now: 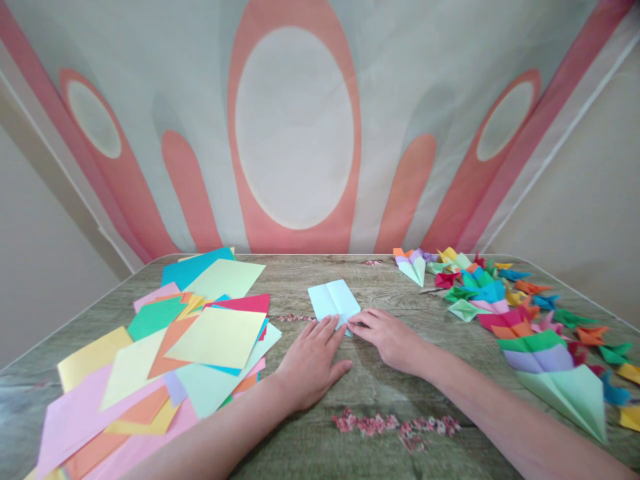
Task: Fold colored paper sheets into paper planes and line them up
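Note:
A light blue sheet of origami paper (336,298) lies on the table with a crease down its middle, and its near right corner looks folded in. My left hand (313,360) rests flat, its fingertips on the sheet's near edge and its thumb apart, pointing right. At the near right corner, my right hand (385,333) has its fingers drawn together and closed on the paper's edge. Those fingers partly hide the fold beneath them.
Loose coloured paper sheets (215,337) overlap in a pile at the left. Folded paper planes (560,380) and several small folded paper figures (535,287) cover the right side. A wood-grain tablecloth with pink flower prints (390,423) runs back to a patterned curtain (295,240).

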